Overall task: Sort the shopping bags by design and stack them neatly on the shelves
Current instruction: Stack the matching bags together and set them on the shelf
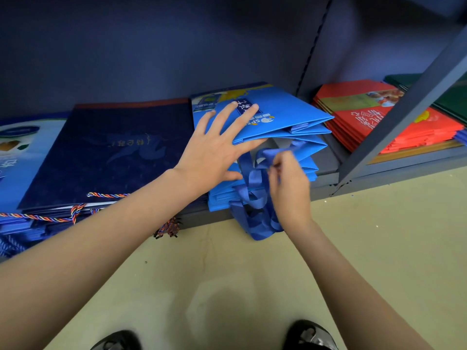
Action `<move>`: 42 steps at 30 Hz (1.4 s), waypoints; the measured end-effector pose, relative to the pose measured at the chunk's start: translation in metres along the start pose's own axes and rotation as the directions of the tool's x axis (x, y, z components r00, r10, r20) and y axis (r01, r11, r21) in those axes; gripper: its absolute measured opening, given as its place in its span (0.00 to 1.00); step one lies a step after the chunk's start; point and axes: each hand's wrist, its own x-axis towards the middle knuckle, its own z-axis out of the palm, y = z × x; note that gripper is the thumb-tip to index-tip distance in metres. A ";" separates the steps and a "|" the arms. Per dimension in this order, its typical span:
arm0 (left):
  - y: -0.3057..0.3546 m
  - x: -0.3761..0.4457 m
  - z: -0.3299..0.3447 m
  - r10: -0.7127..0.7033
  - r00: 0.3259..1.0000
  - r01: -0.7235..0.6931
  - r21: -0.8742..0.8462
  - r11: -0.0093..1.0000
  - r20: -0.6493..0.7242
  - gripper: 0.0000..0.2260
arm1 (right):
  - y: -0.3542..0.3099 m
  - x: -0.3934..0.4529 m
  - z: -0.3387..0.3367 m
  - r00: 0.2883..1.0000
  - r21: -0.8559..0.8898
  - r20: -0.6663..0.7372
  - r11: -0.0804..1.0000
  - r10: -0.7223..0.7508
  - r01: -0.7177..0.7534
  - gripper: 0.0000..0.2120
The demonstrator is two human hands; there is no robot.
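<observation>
**Hands at the bright blue bag stack**

Two black shoes (312,334) stand at the near edge on the pale yellow-green floor (366,248), and two bare forearms reach from there to the grey metal shelf (326,180).

Left hand (214,145): its fingers (246,111) are straight and spread wide apart, lying flat on the top bright blue folded paper shopping bag (283,114), with the thumb at the near edge of the stack. Nothing is gripped; the palm presses down on the bag's printed face, which carries a white logo and a dark label with white script.

Right hand (290,183): its fingers are curled together and pinch the blue ribbon handles (255,183), which hang in loops over the shelf's front edge, down toward the floor.

That top bag sits on a pile of like bright blue bags (310,168) whose folded edges fan open on the right side. The pile stands in the middle of the shelf, just left of the grey upright post (404,109).

Left of it, touching or nearly so, lies a stack of dark navy flat paper bags (108,152) with a faint figure printed on top and twisted multicoloured cord handles (75,210) trailing off the front. At far left sits a pale blue and white printed bag (15,152). Right of the post, a pile of red folded paper bags (394,127) with white script lies flat, with dark green bags (452,102) behind it.
</observation>
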 end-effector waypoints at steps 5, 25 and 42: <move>-0.001 0.001 0.002 0.005 1.000 -0.005 0.006 1.000 -0.013 0.35 | 0.013 0.000 0.012 0.956 -0.342 0.188 0.898 -0.224 0.277 0.15; -0.004 -0.004 0.003 0.039 0.999 -0.037 0.042 0.998 -0.033 0.37 | 0.046 0.010 0.000 0.681 -0.532 0.423 0.445 -0.598 0.720 0.23; -0.002 -0.003 0.002 0.033 0.999 -0.032 0.032 0.999 -0.018 0.37 | -0.004 0.022 0.028 0.888 -0.405 0.459 0.885 -0.020 0.229 0.11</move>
